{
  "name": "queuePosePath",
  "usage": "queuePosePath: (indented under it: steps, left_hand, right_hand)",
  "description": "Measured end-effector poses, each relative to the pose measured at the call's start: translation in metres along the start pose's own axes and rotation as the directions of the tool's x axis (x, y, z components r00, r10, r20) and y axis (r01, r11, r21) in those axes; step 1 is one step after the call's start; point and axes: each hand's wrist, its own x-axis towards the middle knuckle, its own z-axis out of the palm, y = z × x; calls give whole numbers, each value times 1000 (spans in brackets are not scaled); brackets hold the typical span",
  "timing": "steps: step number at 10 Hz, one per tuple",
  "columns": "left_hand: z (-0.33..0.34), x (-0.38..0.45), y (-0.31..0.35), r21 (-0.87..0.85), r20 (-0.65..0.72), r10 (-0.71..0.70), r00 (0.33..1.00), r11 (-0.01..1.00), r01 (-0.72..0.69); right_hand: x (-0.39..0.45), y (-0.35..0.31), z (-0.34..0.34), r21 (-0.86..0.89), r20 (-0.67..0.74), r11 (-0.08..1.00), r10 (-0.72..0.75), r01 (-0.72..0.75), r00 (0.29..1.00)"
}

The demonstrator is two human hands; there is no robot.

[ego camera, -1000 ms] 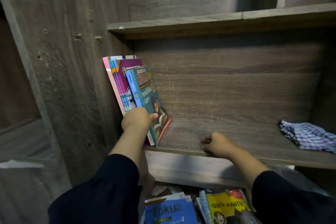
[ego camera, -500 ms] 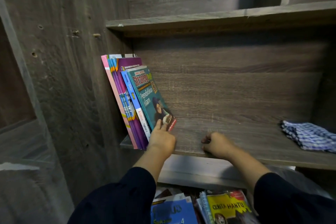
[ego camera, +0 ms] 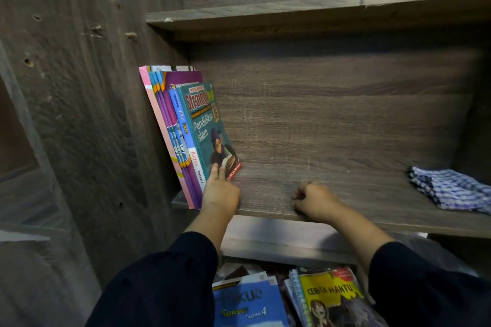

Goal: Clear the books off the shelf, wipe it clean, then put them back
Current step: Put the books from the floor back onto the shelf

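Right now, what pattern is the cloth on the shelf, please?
Blue-and-white checks; the cloth shows best in the head view.

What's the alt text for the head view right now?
A person's left hand touches the lower corner of a teal textbook, the outermost of a few books leaning at the left end of a wooden shelf. The right hand rests curled on the shelf's front edge, a blue checked cloth lies at the right, and more books sit below.
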Motion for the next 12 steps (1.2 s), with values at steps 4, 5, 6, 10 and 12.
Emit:
queuePosePath:
  steps: [4,5,6,10,12]
  left_hand:
    - [0,-33,0,-3,-249,122,961,992,-126]
    - [11,-53,4,-72,-443,140,886,979,-191]
    - [40,-78,17,-116,-404,153,902,969,-216]
    - [176,-111,75,-409,361,84,929,909,77]
    - [262,-106,102,-602,700,61,712,587,541]
  right_hand:
    - [-25,-4,-4,128,12,988,-92,90,996]
    - [-39,-16,1,182,37,971,-163,154,986]
    - [-50,-21,13,135,-17,977,-167,168,986]
    - [-57,14,201,-25,457,988,148,-154,877]
    - [-40,51,275,-50,617,927,321,-371,718]
